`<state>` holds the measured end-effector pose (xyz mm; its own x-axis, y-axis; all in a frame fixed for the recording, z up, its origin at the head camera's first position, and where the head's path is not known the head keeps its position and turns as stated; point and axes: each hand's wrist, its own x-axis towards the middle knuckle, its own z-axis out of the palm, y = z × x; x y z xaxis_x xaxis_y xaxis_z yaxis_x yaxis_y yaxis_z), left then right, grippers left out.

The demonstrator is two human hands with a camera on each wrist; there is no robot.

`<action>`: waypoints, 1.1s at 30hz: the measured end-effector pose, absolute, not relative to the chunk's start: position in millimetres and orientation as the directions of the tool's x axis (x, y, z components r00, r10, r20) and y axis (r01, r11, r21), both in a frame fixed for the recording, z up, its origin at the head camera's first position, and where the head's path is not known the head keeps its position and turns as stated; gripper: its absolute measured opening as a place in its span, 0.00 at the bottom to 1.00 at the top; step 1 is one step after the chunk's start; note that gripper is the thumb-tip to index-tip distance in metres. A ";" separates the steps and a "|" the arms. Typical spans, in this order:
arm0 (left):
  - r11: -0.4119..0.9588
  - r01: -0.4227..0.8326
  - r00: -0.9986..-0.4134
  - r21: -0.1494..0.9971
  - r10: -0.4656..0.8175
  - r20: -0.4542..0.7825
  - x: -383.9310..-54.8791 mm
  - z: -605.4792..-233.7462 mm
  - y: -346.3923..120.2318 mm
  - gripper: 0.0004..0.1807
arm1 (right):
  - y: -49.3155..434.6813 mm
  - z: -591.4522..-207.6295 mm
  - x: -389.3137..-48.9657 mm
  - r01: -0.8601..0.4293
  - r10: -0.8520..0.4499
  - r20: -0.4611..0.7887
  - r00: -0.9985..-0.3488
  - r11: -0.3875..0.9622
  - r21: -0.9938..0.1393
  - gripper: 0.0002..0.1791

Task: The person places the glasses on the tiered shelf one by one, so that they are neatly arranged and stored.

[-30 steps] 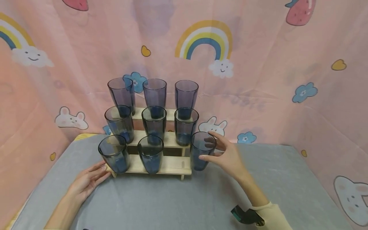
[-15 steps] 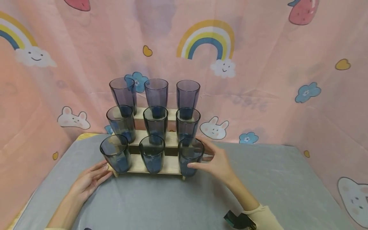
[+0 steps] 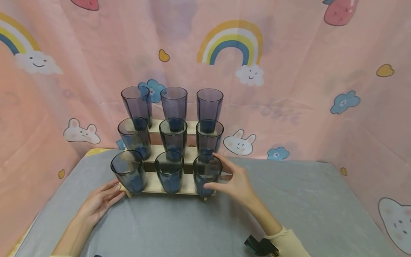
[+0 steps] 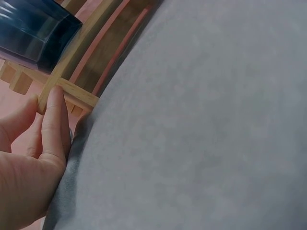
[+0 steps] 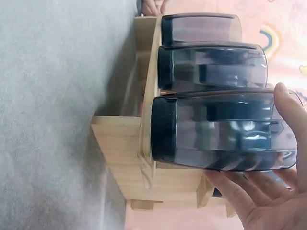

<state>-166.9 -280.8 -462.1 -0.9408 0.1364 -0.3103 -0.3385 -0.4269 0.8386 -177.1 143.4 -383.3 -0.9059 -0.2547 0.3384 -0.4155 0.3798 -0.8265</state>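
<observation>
A three-step wooden stand [image 3: 188, 185] bears smoky blue-grey drinking glasses in three rows. My right hand [image 3: 237, 184] holds the front-right glass [image 5: 220, 132] by its side, thumb in front and fingers behind. That glass stands upright, its base at the front step's board in the right wrist view. Left of it on the same step are the middle glass [image 3: 169, 175] and the left glass [image 3: 129, 175]. My left hand [image 3: 97, 206] pinches the left end of the front step between thumb and fingers, as the left wrist view shows at the wooden corner [image 4: 52, 88].
Behind the front row stand a middle row of glasses [image 3: 173, 137] and a back row [image 3: 173, 103]. Grey cloth [image 3: 308, 200] covers the table. A pink patterned curtain [image 3: 289, 78] hangs behind the stand. A dark device [image 3: 260, 245] sits at my right wrist.
My right hand has brought the glass leftward from beside the stand onto the right part of the front step. My left hand has stayed at the stand's left end.
</observation>
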 end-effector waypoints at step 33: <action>-0.309 -0.372 -0.928 0.875 0.134 -0.348 -169.7 -459.9 -279.6 0.41 | 140.5 -387.9 -175.0 -0.322 -0.175 0.275 -0.945 0.368 -0.872 0.46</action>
<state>-169.7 -279.6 -459.9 -0.9280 0.1338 -0.3477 -0.3725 -0.3094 0.8750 -175.0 140.5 -387.9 -0.9452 -0.1755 0.2753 -0.3223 0.3677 -0.8723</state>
